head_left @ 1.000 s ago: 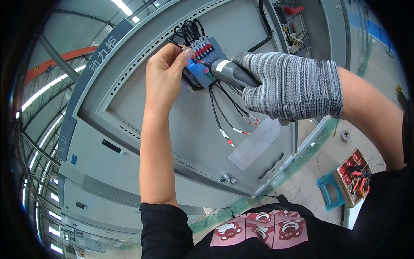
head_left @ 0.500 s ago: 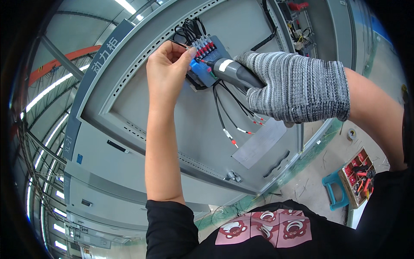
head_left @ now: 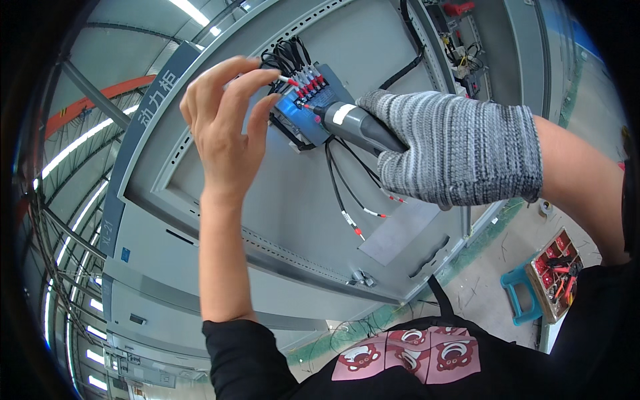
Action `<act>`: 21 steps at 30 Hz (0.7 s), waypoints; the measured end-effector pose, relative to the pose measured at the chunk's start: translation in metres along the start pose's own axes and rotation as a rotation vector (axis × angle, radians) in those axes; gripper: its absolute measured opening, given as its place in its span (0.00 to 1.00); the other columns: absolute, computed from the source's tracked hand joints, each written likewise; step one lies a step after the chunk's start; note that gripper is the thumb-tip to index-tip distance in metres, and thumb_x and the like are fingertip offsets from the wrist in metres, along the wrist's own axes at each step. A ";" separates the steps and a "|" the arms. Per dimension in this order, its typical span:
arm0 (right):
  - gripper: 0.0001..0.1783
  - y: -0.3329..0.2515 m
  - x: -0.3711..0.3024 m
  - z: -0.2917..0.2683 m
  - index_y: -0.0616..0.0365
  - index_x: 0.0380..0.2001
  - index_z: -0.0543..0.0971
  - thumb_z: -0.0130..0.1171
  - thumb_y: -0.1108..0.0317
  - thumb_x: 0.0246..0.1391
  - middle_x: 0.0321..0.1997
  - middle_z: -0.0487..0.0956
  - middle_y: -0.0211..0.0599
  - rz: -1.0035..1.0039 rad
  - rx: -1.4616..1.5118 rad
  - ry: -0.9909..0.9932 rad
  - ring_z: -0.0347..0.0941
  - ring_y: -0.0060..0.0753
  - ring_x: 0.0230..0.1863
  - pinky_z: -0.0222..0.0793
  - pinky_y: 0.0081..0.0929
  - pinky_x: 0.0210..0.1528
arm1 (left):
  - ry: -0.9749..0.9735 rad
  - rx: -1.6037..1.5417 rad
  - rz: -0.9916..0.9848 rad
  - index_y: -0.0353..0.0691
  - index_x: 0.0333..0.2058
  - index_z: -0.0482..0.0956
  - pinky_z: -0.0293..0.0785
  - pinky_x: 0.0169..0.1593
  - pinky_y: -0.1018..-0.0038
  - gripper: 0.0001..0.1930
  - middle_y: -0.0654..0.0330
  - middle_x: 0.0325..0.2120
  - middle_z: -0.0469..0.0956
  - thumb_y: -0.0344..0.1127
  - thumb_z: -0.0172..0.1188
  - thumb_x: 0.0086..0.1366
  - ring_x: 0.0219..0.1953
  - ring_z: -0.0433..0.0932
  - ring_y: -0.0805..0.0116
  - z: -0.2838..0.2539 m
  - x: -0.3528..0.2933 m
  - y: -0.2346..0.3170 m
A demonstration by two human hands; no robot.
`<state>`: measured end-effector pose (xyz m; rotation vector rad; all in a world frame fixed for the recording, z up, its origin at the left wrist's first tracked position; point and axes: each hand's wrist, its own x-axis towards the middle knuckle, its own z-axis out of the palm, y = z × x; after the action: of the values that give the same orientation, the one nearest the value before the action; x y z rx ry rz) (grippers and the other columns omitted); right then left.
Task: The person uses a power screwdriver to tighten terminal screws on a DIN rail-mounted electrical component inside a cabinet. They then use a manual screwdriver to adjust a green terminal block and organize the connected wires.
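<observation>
Nearest: black sleeves and a pink printed panel (head_left: 407, 357) on the wearer's front, cut off by the lower edge. Right hand (head_left: 460, 148), in a grey knit glove, is wrapped around a dark grey power screwdriver (head_left: 363, 128); its fingers are largely hidden under the back of the glove and the tool. Bit points at the terminal row; cannot tell whether it is seated in a screw. Left hand (head_left: 227, 127), bare, has thumb and fingers well parted, curved. Fingertips lie just beside a wire end (head_left: 288, 81) with a pale and red sleeve; contact cannot be made out.

Next: blue terminal unit (head_left: 300, 121) on the grey cabinet panel (head_left: 287, 207), ahead of both hands, its right part hidden behind the screwdriver. Black wires loop above it. Loose leads (head_left: 348, 219) with red-tipped ends hang below, one group partly behind the glove. Pale sheet (head_left: 393, 240) on the panel.

Farther: tool box (head_left: 541, 293) on a blue stool (head_left: 509, 281), lower right, contents jumbled, partly covered by the sleeve.
</observation>
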<state>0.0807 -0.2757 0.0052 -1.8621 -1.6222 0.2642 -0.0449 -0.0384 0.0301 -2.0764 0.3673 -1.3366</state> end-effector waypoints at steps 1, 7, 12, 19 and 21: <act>0.31 -0.002 0.001 -0.001 0.65 0.59 0.69 0.58 0.60 0.54 0.27 0.80 0.46 0.014 0.016 -0.017 0.81 0.36 0.25 0.80 0.31 0.29 | -0.071 -0.054 0.053 0.48 0.37 0.83 0.61 0.53 0.70 0.11 0.69 0.37 0.80 0.31 0.68 0.54 0.47 0.74 0.68 -0.005 0.005 -0.006; 0.32 -0.004 0.004 -0.003 0.65 0.59 0.69 0.58 0.59 0.53 0.28 0.80 0.47 0.107 0.051 -0.039 0.80 0.37 0.26 0.79 0.33 0.32 | -0.433 -0.293 0.168 0.44 0.34 0.83 0.65 0.53 0.68 0.05 0.65 0.33 0.78 0.29 0.64 0.57 0.42 0.75 0.65 -0.002 0.027 -0.038; 0.32 -0.007 0.004 0.007 0.66 0.60 0.69 0.56 0.58 0.54 0.28 0.79 0.48 0.137 -0.053 0.040 0.79 0.39 0.27 0.79 0.34 0.34 | -0.471 -0.245 0.258 0.45 0.31 0.82 0.70 0.45 0.68 0.07 0.67 0.34 0.75 0.25 0.64 0.54 0.39 0.74 0.66 0.003 0.030 -0.038; 0.32 -0.006 0.003 0.019 0.67 0.59 0.69 0.57 0.59 0.54 0.27 0.78 0.48 0.072 -0.209 0.135 0.79 0.39 0.26 0.78 0.34 0.33 | -0.373 0.042 0.515 0.46 0.32 0.80 0.74 0.42 0.68 0.09 0.69 0.35 0.74 0.26 0.65 0.50 0.40 0.75 0.68 -0.003 0.032 -0.043; 0.31 -0.007 0.001 0.019 0.67 0.58 0.69 0.57 0.59 0.54 0.27 0.78 0.48 0.065 -0.222 0.145 0.79 0.39 0.26 0.78 0.34 0.33 | -0.363 0.057 0.536 0.45 0.32 0.80 0.75 0.41 0.68 0.09 0.68 0.34 0.73 0.25 0.64 0.50 0.40 0.75 0.68 -0.002 0.032 -0.044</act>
<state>0.0648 -0.2685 -0.0051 -2.0505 -1.5454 -0.0258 -0.0364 -0.0228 0.0821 -1.9329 0.6569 -0.6361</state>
